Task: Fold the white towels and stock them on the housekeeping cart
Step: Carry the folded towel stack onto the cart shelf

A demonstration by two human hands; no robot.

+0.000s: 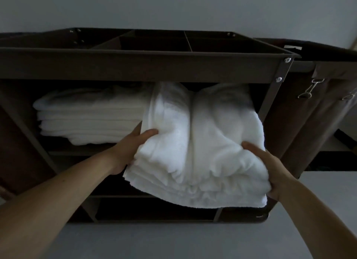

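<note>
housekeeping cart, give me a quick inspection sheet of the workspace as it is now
surface: cart shelf, dark, just under the top tray; it holds towels.
job's things: folded towel bundle partly in the shelf, near end overhanging the front; towel stack lies to its left on the same shelf.
clutter: nothing seen.
hands: left hand grips the bundle's left edge; right hand grips its right corner.
cables: nothing seen.
surroundings: brown fabric bag with metal clips at the cart's right; grey floor; pale wall.

towels (197, 142), far end hidden (under tray (135, 65)), bag (309, 123) cropped
</note>
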